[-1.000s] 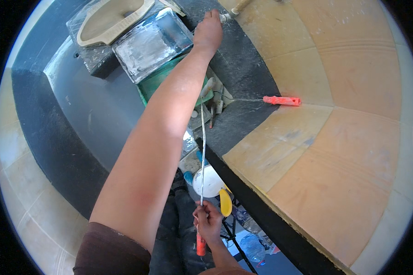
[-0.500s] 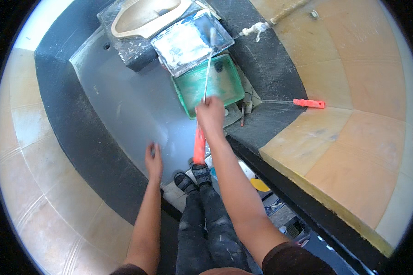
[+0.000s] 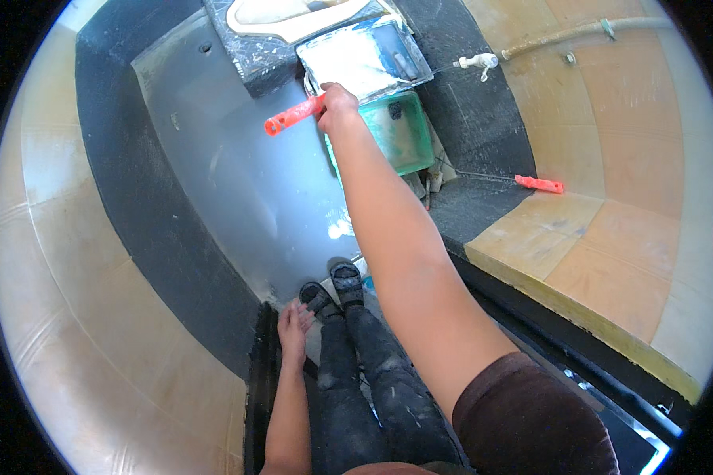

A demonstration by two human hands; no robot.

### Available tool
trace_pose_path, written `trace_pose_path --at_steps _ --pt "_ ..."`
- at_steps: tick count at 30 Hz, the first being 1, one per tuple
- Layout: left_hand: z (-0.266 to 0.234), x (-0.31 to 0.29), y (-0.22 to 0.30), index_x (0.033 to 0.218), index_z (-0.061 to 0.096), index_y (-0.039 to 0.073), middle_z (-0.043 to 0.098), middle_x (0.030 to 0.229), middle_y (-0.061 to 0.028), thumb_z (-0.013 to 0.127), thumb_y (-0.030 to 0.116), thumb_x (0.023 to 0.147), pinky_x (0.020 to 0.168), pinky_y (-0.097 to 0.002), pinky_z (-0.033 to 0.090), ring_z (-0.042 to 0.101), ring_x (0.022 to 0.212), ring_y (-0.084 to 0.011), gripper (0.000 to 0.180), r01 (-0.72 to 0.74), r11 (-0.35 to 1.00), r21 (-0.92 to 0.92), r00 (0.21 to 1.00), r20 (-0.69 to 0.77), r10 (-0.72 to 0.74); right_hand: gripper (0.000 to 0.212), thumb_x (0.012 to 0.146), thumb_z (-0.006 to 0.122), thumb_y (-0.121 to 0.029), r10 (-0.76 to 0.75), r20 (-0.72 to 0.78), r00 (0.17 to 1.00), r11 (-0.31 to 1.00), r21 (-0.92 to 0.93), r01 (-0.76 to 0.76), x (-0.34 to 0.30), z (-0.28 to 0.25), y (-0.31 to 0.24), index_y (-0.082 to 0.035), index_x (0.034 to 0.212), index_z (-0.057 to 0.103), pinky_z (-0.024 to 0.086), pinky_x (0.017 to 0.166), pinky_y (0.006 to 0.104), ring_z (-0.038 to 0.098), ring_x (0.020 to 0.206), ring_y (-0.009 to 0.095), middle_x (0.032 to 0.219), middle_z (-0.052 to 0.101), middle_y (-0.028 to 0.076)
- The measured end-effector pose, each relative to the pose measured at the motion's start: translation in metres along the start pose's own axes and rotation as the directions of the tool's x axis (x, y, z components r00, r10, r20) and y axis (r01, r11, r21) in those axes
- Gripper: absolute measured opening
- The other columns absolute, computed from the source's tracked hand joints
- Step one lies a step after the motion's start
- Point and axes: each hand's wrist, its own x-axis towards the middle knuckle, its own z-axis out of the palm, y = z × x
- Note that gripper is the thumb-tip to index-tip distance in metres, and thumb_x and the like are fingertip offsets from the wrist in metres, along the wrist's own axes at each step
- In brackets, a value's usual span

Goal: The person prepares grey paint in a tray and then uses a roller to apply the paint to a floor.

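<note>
My right hand (image 3: 339, 101) is closed around the red handle of a paint roller (image 3: 291, 116), reaching over the near edge of a paint tray (image 3: 348, 59) coated in white and blue. The handle's end points to the left. A grey roller head (image 3: 406, 66) rests in the right side of that tray, its link to the handle partly hidden by my hand. Beneath my forearm lies a green tray (image 3: 408, 131) with a dark patch inside. My left hand (image 3: 295, 318) hangs low beside my feet, fingers apart and holding nothing.
A second red-handled tool (image 3: 540, 184) leans at the right against tan tiles. A white tap (image 3: 477, 62) sticks out of the wall. An oval pale basin-like piece (image 3: 293, 22) sits on a dark block at the back. The grey floor (image 3: 222, 174) has a drain hole.
My right hand has moved away from me toward the painted tray, and the roller handle has swung to point left. My left hand has dropped nearer my feet. The view has shifted slightly.
</note>
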Motion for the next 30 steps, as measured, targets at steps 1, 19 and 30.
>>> trace_pose_path --at_steps 1,19,30 --pt "0.020 0.003 0.012 0.145 0.051 0.001 0.064 0.132 -0.0154 0.052 0.049 0.107 0.089 -0.0363 0.054 0.069 0.106 -0.0243 0.061 -0.011 0.999 -0.040 0.998 0.064 0.013 0.018 0.094 0.068 -0.009 0.018 0.006 1.000 0.999 -0.028 -0.018 0.026 -0.006 0.000 0.001 0.109 0.064 0.054 0.060 0.0386 0.062 0.070 0.024 0.094 0.063 0.012" --pt "0.109 0.318 0.230 0.149 0.034 0.000 0.062 0.120 -0.0158 0.068 0.023 0.100 0.086 -0.0347 0.057 0.067 0.102 -0.0253 0.064 -0.378 0.882 -0.283 0.909 0.068 0.411 0.052 0.088 0.079 -0.011 0.112 0.244 0.963 0.904 -0.428 0.003 0.091 -0.076 0.136 0.011 0.128 0.055 0.061 0.073 0.0415 0.070 0.090 0.033 0.119 0.064 0.023" --pt "0.129 0.355 0.275 0.138 0.052 0.004 0.052 0.135 -0.0144 0.071 0.019 0.095 0.113 -0.0446 0.042 0.053 0.134 -0.0268 0.049 -0.319 0.853 -0.413 0.940 -0.025 0.339 0.027 0.094 0.073 -0.025 0.118 0.064 0.991 0.752 -0.657 -0.048 0.021 -0.339 0.213 -0.001 0.107 0.067 0.056 0.061 0.0329 0.068 0.073 0.018 0.088 0.067 0.008"
